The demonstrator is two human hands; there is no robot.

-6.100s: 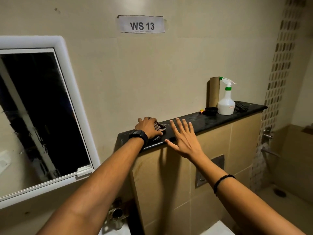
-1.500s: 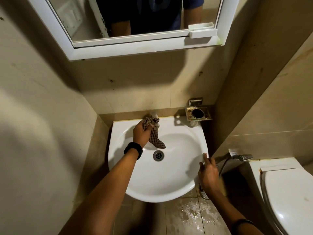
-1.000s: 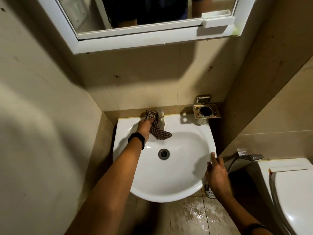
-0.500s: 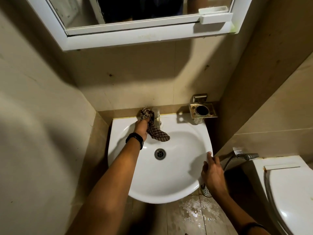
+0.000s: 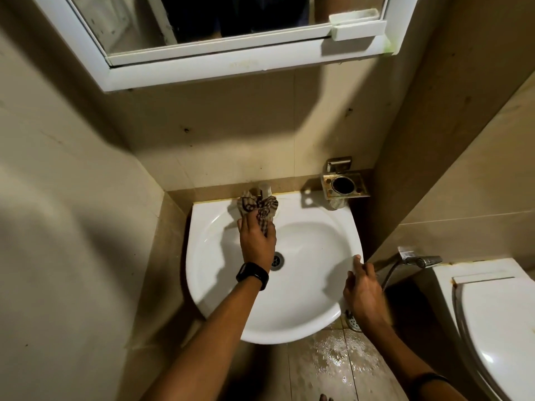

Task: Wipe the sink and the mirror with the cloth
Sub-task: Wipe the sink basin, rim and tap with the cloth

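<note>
A white round sink (image 5: pixel 312 285) hangs on the beige wall below a white-framed mirror (image 5: pixel 231 21). My left hand (image 5: pixel 257 238) presses a brown checked cloth (image 5: pixel 259 208) against the sink's back rim, at the base of the tap (image 5: pixel 265 190). The cloth is bunched around the tap's foot. My right hand (image 5: pixel 363 293) rests on the sink's right rim with its fingers curled over the edge. The drain (image 5: pixel 278 261) shows just right of my left wrist.
A metal holder (image 5: pixel 344 185) is fixed to the wall right of the tap. A hand sprayer with hose (image 5: pixel 419 260) hangs at the right, next to a white toilet (image 5: pixel 492 328). The floor tiles (image 5: pixel 333 360) below the sink are wet. Walls close in left and right.
My left hand has moved from the left of the tap to the front of it, pushing the cloth around the tap's base. The right hand stays on the rim.
</note>
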